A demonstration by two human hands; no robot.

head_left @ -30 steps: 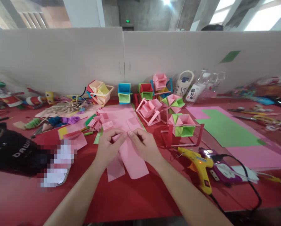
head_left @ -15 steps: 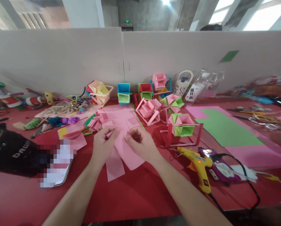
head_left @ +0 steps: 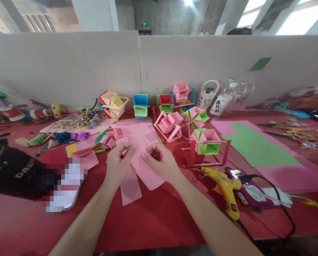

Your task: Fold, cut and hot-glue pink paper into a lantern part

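Note:
Both hands are over pink paper at the middle of the table. My left hand [head_left: 119,160] is closed in a pinch, thumb against fingers, at the left edge of a pink sheet of paper [head_left: 147,175]. Opposite it, my right hand [head_left: 160,160] pinches the same sheet with curled fingers; the exact grip is partly hidden. The sheet's lower end hangs out between the hands. Beneath my left wrist a pink paper strip [head_left: 131,190] lies on the table. Just behind my left hand sits a pleated pink paper piece [head_left: 111,138].
A yellow glue gun [head_left: 227,186] with a black cord lies right of my right forearm. Folded paper boxes on stands [head_left: 208,142] are behind it. A phone [head_left: 70,192] and a black cup [head_left: 15,170] stand left. Green paper [head_left: 257,145] lies at right.
The lower end of the pink sheet has lifted slightly and its edge looks straighter. My hands have stayed almost in place, with a very small shift to the right.

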